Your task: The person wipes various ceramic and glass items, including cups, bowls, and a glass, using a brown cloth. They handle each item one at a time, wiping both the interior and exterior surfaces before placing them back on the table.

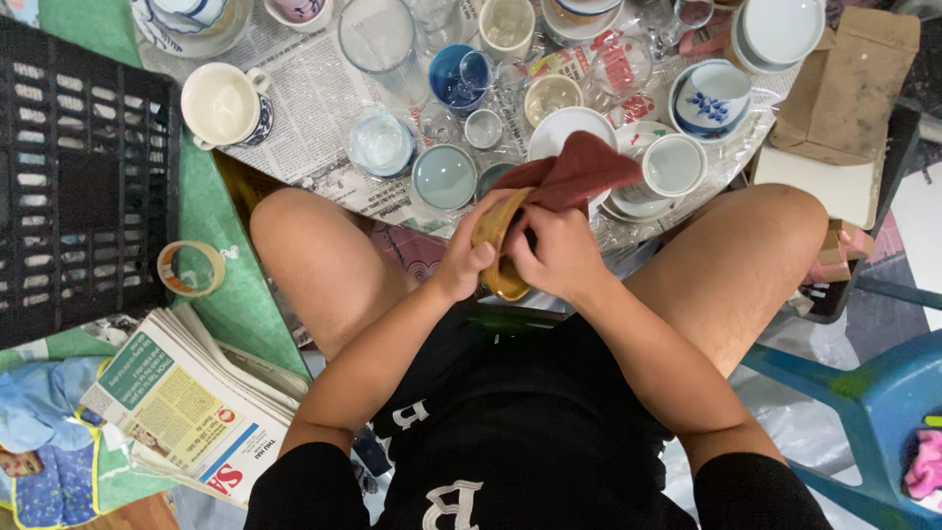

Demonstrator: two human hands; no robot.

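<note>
My left hand (464,257) grips the rim of a small tan ceramic bowl (494,236) held on its side above my lap. My right hand (557,253) presses a dark red cloth (579,169) into the bowl's inside, fingers closed around cloth and bowl edge. Most of the bowl is hidden by both hands. Just beyond them stands a white cup (674,164) on stacked saucers and a pale green bowl (444,177).
Newspaper (314,108) covers the surface ahead, crowded with cups, glasses and bowls. A black plastic crate (78,177) stands left, with a tape roll (190,268) and a newspaper stack (186,412) beside my left knee. Cardboard (844,98) lies right; a blue stool (873,412) lower right.
</note>
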